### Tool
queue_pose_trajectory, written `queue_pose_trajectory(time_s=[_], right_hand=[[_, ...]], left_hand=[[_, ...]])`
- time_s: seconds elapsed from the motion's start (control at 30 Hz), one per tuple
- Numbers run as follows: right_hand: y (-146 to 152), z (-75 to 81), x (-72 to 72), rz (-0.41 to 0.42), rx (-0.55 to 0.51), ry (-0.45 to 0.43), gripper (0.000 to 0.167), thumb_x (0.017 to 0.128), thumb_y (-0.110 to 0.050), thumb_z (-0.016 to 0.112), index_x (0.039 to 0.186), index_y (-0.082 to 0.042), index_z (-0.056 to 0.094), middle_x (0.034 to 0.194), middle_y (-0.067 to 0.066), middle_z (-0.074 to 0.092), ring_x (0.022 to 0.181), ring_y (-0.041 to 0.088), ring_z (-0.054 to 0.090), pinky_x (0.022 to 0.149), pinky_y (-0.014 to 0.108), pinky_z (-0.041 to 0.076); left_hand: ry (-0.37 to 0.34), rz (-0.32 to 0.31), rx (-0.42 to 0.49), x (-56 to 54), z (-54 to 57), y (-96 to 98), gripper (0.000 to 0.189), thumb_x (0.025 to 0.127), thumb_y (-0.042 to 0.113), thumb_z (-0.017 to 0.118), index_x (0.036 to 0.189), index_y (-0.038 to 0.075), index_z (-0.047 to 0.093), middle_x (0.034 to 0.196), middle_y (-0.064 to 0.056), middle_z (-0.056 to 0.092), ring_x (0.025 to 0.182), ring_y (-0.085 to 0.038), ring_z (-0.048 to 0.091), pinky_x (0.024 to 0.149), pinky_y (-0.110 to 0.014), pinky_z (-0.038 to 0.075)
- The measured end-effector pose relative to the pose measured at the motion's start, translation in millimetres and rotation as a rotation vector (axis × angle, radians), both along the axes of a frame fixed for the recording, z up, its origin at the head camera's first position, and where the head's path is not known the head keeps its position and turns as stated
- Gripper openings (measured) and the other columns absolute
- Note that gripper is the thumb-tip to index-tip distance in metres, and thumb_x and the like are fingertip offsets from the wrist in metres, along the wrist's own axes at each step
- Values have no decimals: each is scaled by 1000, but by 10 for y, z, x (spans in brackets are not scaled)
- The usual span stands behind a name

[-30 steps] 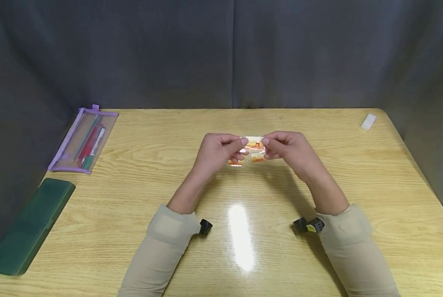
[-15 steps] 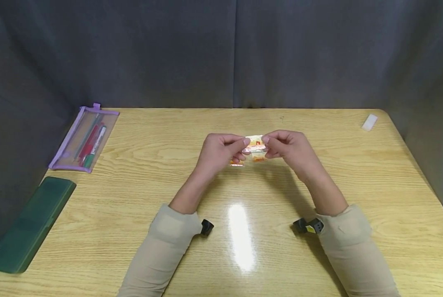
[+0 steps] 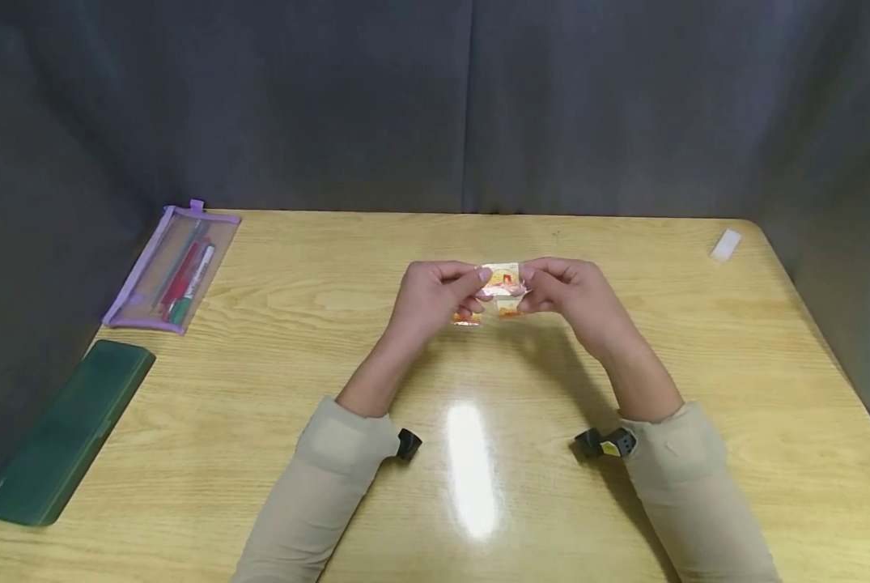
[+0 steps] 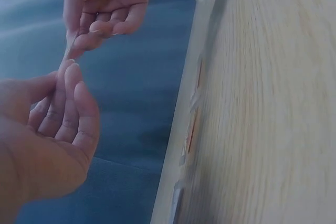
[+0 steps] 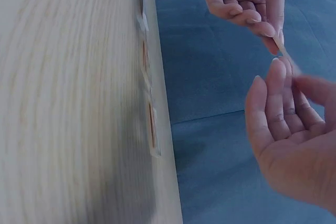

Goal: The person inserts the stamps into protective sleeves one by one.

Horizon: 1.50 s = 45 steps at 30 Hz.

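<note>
A small shiny yellow-and-orange packet (image 3: 503, 278) is held up off the table, stretched between both hands. My left hand (image 3: 426, 300) pinches its left edge between thumb and index finger. At its right edge, my right hand (image 3: 583, 304) pinches it in the same way. Both wrist views show the held packet (image 4: 68, 48) edge-on, as a thin sliver. Below the hands, a similar packet (image 3: 467, 321) lies on the table under the left fingers, and another packet (image 3: 508, 308) lies near the right fingers, each partly hidden.
A purple-edged mesh pouch (image 3: 219, 243) with pens inside lies at the table's far left. In front of it is a dark green pencil case (image 3: 70, 429). A white block (image 3: 726, 244) sits near the far right corner. Dark curtains (image 3: 333, 105) surround the wooden table (image 3: 260, 405).
The head view has turned slightly, shifting the pouch and green case a little right. Both hands keep hold of the packet; the right thumb now sits closer to the packet's right edge.
</note>
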State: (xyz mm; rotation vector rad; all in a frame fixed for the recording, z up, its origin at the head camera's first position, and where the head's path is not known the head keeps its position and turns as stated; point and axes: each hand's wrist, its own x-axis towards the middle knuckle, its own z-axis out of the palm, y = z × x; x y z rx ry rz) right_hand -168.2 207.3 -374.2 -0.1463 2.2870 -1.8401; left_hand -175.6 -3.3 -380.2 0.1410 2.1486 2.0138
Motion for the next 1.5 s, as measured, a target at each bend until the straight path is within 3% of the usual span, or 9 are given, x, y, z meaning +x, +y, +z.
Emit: queue_pose_trajectory(time_s=[0.1,0.33,0.47,0.63,0.8,1.0,1.2,1.33,1.5], right_hand=[[-8,-8,4,20,-40,-8,36,107,-21,51,122,9,63,95,-4,70,75,8,71,82,24,61],[-61,-5,21,-18,94,6,32,101,-28,65,115,0,71,102,-1,73,79,12,74,87,27,59],[-36,22,34,-6,110,9,31,102,-24,64,118,1,71,101,-2,75,79,11,75,87,26,59],[51,35,31,21,106,-31,30,101,-18,63,120,5,69,97,-3,75,78,10,75,85,25,60],[192,-5,-21,-31,135,-71,32,99,-20,67,115,7,68,86,-8,73,77,9,73,79,24,62],[377,-12,-112,-5,144,-91,34,101,-13,62,125,11,62,88,-8,73,80,6,73,81,25,62],[609,-116,-172,45,211,-185,35,104,-15,57,130,9,59,94,-2,72,81,11,71,84,34,63],[746,-211,-205,70,246,-264,38,105,-18,56,136,4,56,96,-1,75,80,10,72,80,32,63],[888,-292,-254,83,283,-342,42,106,-20,54,143,-1,52,97,-1,76,79,9,72,76,31,63]], left_hand=[[7,15,11,-1,-20,22,20,95,19,74,100,0,79,78,-12,76,57,-11,68,71,-51,63],[20,-28,-30,18,-47,72,17,94,16,74,101,1,78,85,-15,77,61,-11,70,62,-28,62],[36,-19,-37,28,-31,64,15,94,11,73,103,1,78,82,-15,77,62,-10,70,62,-29,62],[-5,-28,-68,15,-32,65,14,93,12,74,101,1,78,84,-14,78,63,-10,70,60,-25,61],[-16,-45,-153,-65,-54,160,14,93,19,76,97,6,78,82,-7,78,67,-15,73,67,-36,63],[-14,-69,-182,-192,-97,303,15,94,15,73,100,2,78,85,-11,78,72,-19,75,79,-45,64],[-38,-130,-345,-270,-177,461,14,94,19,72,102,11,81,93,-5,78,82,-26,76,66,-32,61],[-53,-108,-384,-299,-226,604,10,92,17,74,96,14,83,95,-2,79,74,-22,76,58,-25,57],[-86,-113,-418,-309,-274,769,9,92,18,76,95,13,82,81,-2,78,60,-15,70,51,-19,50]])
